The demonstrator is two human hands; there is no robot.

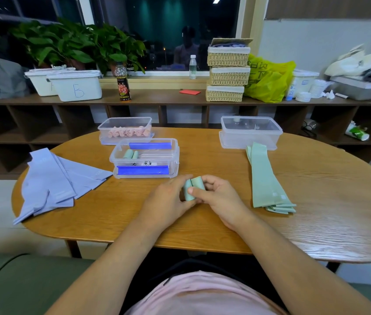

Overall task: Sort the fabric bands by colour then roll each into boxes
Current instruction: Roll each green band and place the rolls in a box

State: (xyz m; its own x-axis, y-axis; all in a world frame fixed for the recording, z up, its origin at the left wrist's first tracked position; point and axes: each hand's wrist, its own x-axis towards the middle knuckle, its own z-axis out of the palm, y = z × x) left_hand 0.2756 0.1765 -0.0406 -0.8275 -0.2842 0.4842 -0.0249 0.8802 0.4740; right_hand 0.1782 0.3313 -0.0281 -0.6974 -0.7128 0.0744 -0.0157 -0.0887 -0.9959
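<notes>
Head view shows both hands meeting near the tabletop's [202, 228] near edge, the left hand [168, 201] and right hand [219, 198] with fingers [194, 190] clamped on a rolled green band [192, 187]. Just beyond them stands a clear box with blue clips [144, 159] holding two green rolls [131, 154]. Flat green bands [265, 178] lie toward the right edge, lilac bands [54, 178] by the left edge, and a box of pink rolls [126, 130] sits toward the far edge.
</notes>
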